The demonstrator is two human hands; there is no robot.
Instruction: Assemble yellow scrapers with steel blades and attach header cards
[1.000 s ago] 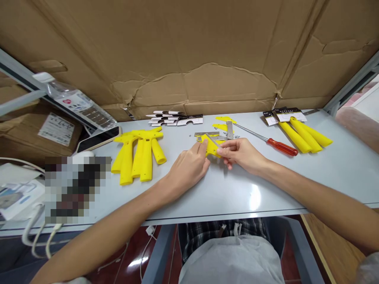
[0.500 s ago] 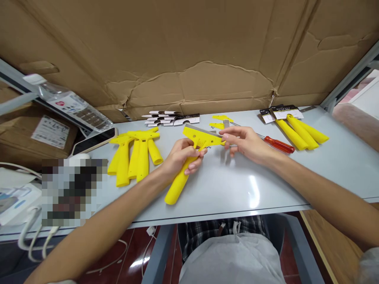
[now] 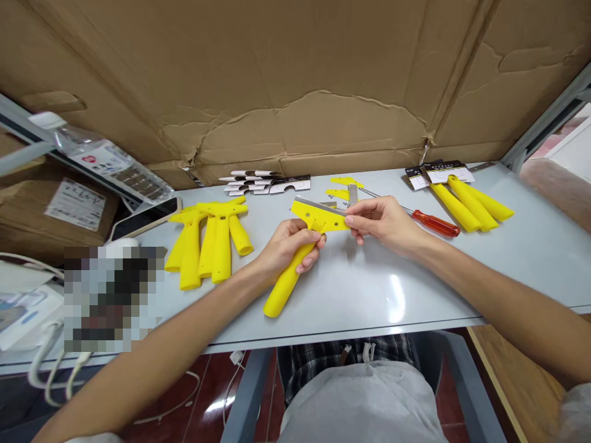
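Note:
A yellow scraper [image 3: 289,277] with a metal blade along its head is gripped near its neck by my left hand [image 3: 295,246]. The fingertips of my right hand [image 3: 376,224] pinch the right end of the scraper's head. Behind them on the table lie yellow plates [image 3: 346,181], a metal piece [image 3: 353,194] and small screws. A screwdriver with a red handle [image 3: 435,223] lies just right of my right hand. To the left of my left hand, several yellow handles [image 3: 190,255] rest in a group.
Folded cards [image 3: 295,183] lie at the back of the table [image 3: 332,307], before a cardboard wall [image 3: 323,67]. Carded yellow scrapers [image 3: 471,206] are at the right. A phone [image 3: 145,219], a plastic bottle [image 3: 106,160] and white cables [image 3: 41,363] are at the left.
My right fingers have closed on the right end of the scraper's head. The scraper has shifted slightly to the right, with its head turned a little.

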